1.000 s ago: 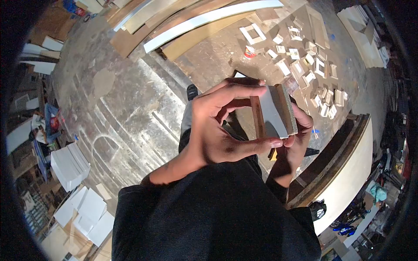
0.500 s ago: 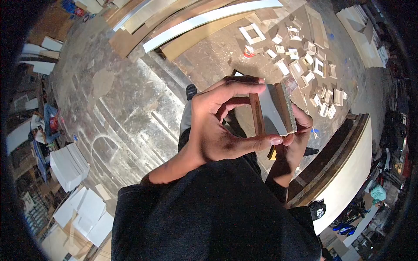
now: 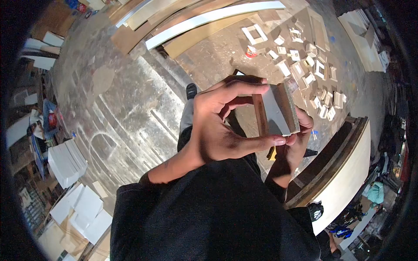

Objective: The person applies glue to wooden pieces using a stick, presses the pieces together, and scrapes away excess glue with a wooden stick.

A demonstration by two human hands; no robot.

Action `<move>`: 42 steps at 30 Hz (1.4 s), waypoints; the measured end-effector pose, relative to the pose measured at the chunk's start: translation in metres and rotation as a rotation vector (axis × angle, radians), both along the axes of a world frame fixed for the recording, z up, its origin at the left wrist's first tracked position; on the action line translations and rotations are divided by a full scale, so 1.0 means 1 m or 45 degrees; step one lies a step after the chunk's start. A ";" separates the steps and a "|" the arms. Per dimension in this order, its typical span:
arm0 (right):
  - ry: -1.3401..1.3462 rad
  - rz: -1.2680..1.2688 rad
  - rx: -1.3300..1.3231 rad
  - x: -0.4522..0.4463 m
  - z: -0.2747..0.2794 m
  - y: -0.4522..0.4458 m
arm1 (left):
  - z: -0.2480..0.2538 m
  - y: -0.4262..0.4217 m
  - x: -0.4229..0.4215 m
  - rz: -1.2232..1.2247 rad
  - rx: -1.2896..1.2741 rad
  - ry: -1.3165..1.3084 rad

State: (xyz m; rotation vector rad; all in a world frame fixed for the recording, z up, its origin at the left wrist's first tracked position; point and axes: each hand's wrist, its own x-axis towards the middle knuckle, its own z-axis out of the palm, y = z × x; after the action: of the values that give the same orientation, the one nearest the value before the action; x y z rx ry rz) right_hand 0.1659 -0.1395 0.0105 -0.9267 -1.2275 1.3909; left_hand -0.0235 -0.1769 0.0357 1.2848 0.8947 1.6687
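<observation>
In the middle of the head view I hold up a small wooden assembly, a pale grey face between two raised brown side strips. My left hand is closed round it from the left, fingers on its far edge and thumb along its near edge. On the other side my right hand grips the right strip, its fingers partly hidden behind the piece. The two hands come close together at the near right corner. Below them a yellow and black tool shows in part.
Several small wooden frames and blocks lie scattered on the floor at upper right, beside a red and white tub. Long boards lie at the top. A large pale panel stands at right. White panels are stacked at left.
My hands and the wooden assembly have shifted very slightly to the right in view, with the same grip. The surroundings have shifted a little as the camera moved.
</observation>
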 end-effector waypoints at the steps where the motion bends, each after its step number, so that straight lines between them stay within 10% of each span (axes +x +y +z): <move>1: 0.000 0.004 0.001 0.001 -0.001 0.000 | 0.000 0.000 0.000 0.007 0.002 0.019; 42: 0.042 0.019 -0.108 0.010 -0.010 0.005 | 0.006 0.006 0.003 0.040 -0.039 0.116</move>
State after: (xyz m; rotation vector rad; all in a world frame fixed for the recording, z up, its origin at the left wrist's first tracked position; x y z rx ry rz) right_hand 0.1755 -0.1348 0.0006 -0.9505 -1.1604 1.4739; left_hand -0.0206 -0.1708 0.0413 1.3411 0.9954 1.6257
